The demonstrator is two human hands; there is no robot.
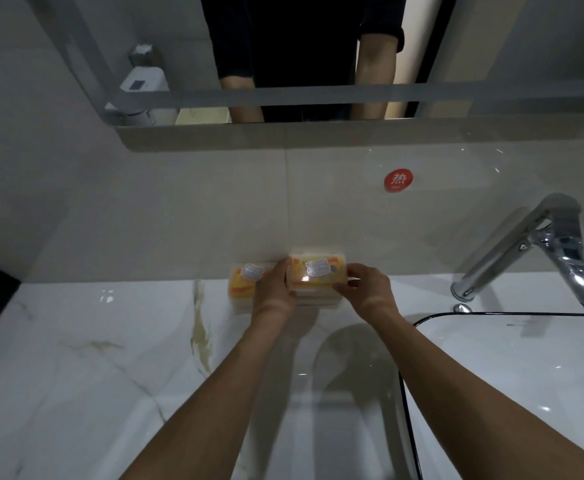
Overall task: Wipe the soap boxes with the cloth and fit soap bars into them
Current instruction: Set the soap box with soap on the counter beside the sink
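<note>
A white marble-patterned counter (76, 375) is running along a pale tiled wall (179, 202), with a mirror (304, 57) hanging above and a chrome faucet (540, 244) leaning over the dark-rimmed basin (491, 358) at the right. At the back of the counter, against the wall, two clear soap boxes are sitting side by side, each showing yellow and orange soap inside. The left hand (275, 289) and the right hand (365, 289) are gripping the right soap box (318, 275) between them, one at each end, fingers curled onto its lid and sides. The left soap box (245, 282) is lying just beside it, partly hidden behind the left hand. A round red sticker (398, 180) is showing on the wall above.
</note>
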